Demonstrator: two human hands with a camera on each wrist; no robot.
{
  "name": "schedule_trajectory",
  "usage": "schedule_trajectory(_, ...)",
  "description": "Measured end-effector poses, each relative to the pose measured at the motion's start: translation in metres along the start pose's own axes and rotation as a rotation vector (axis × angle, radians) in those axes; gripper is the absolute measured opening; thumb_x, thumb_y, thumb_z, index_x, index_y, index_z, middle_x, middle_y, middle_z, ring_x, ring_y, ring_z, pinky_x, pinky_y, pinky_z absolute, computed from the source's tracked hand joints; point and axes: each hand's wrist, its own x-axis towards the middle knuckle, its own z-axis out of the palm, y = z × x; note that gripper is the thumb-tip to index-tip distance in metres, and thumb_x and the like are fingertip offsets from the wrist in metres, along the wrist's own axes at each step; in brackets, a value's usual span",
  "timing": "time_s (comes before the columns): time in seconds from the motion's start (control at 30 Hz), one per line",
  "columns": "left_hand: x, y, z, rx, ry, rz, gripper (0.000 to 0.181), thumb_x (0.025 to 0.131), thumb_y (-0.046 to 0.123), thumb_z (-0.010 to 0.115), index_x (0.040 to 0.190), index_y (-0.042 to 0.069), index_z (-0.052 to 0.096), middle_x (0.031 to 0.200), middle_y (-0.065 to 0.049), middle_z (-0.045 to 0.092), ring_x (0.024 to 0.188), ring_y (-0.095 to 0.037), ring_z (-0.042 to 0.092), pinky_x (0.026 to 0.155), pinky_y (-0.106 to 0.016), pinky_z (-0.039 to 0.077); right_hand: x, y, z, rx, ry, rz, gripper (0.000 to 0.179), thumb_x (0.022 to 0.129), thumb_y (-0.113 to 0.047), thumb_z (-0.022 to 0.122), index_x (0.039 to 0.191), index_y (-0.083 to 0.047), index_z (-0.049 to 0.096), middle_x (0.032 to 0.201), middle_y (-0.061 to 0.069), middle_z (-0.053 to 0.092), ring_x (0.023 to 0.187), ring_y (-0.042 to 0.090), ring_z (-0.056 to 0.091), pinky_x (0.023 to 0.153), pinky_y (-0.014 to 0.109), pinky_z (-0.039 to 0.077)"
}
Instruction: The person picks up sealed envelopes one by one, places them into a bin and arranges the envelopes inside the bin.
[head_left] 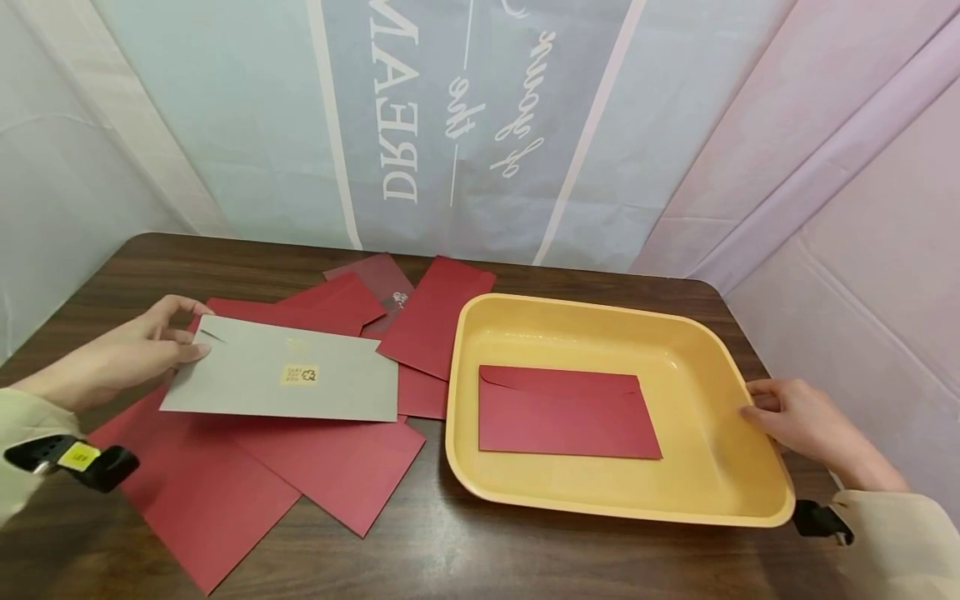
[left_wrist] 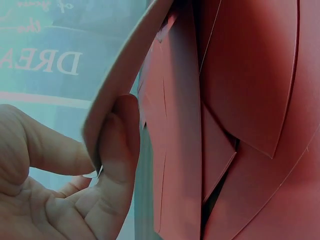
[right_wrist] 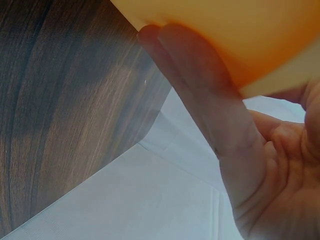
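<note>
My left hand (head_left: 131, 354) pinches the left end of a pale grey envelope (head_left: 240, 379) with a small gold print and holds it above a spread of red envelopes (head_left: 202, 500). In the left wrist view, thumb and fingers of that hand (left_wrist: 65, 200) grip the edge of the grey envelope (left_wrist: 117, 80). My right hand (head_left: 810, 425) grips the right rim of a yellow tray (head_left: 697, 433), thumb over the edge. From the right wrist view, fingers of this hand (right_wrist: 220, 125) press under the tray (right_wrist: 250, 30). One red envelope (head_left: 566, 417) lies flat inside the tray.
Several red envelopes overlap on the dark wooden table (head_left: 420, 550), one (head_left: 435, 321) reaching the tray's left side. A translucent dark-red envelope (head_left: 382, 279) lies at the back. Behind the table hangs a printed cloth (head_left: 420, 225).
</note>
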Motion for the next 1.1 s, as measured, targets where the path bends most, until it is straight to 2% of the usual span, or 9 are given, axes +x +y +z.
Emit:
schedule_trajectory(0.13,0.0,0.003,0.0,0.007,0.016,0.0,0.056,0.102,0.014,0.041,0.14,-0.009,0.007,0.124,-0.037,0.041,0.081,-0.003,0.056,0.064,-0.029,0.048,-0.001,-0.001,0.001,0.036,-0.012,0.008,0.044,0.091,-0.01,0.06,0.118,0.023,0.05,0.096,0.034,0.066,0.068,0.02,0.069,0.053,0.028,0.054)
schedule_trajectory(0.43,-0.006,0.008,-0.005,-0.003,0.037,-0.03,0.058,0.102,0.015,0.041,0.14,-0.008,0.004,0.119,-0.034,0.045,0.078,-0.007,0.059,0.064,-0.031,0.05,-0.002,-0.003,0.0,0.023,-0.007,0.016,0.045,0.092,-0.01,0.06,0.119,0.024,0.048,0.096,0.034,0.066,0.068,0.022,0.069,0.053,0.028,0.054)
schedule_trajectory(0.6,-0.008,0.006,-0.008,0.017,0.045,-0.035,0.059,0.102,0.016,0.041,0.14,-0.009,0.003,0.123,-0.038,0.04,0.082,-0.007,0.057,0.066,-0.03,0.049,-0.002,-0.001,0.002,0.025,-0.005,0.012,0.045,0.092,-0.011,0.06,0.119,0.023,0.049,0.096,0.033,0.067,0.068,0.021,0.069,0.053,0.027,0.054)
schedule_trajectory(0.77,-0.011,0.003,-0.013,0.049,0.054,-0.056,0.061,0.102,0.024,0.042,0.14,-0.007,0.004,0.128,-0.039,0.034,0.084,0.0,0.051,0.072,-0.032,0.045,-0.001,0.001,0.004,0.023,0.001,0.008,0.045,0.091,-0.011,0.06,0.119,0.023,0.049,0.096,0.033,0.067,0.068,0.021,0.069,0.053,0.027,0.054)
schedule_trajectory(0.83,-0.014,0.004,-0.015,0.055,0.056,-0.057,0.062,0.103,0.026,0.041,0.14,-0.007,0.004,0.129,-0.04,0.031,0.086,-0.004,0.052,0.075,-0.034,0.044,-0.001,0.0,0.003,0.014,0.006,0.007,0.045,0.091,-0.01,0.06,0.119,0.024,0.049,0.096,0.033,0.067,0.069,0.023,0.069,0.053,0.028,0.054)
schedule_trajectory(0.93,-0.016,0.002,-0.017,0.055,0.074,-0.049,0.061,0.103,0.024,0.04,0.139,-0.009,0.004,0.127,-0.04,0.031,0.084,-0.004,0.053,0.07,-0.029,0.045,-0.001,-0.001,0.003,-0.002,0.014,0.003,0.045,0.091,-0.009,0.061,0.118,0.025,0.049,0.095,0.033,0.067,0.07,0.025,0.07,0.053,0.028,0.054)
schedule_trajectory(1.1,-0.017,-0.004,-0.021,0.04,0.102,-0.032,0.061,0.103,0.025,0.042,0.139,-0.007,0.005,0.126,-0.037,0.035,0.077,0.008,0.048,0.064,-0.022,0.043,-0.001,-0.001,0.004,-0.018,0.026,-0.004,0.044,0.09,-0.009,0.061,0.117,0.025,0.05,0.094,0.033,0.067,0.07,0.026,0.07,0.053,0.027,0.053)
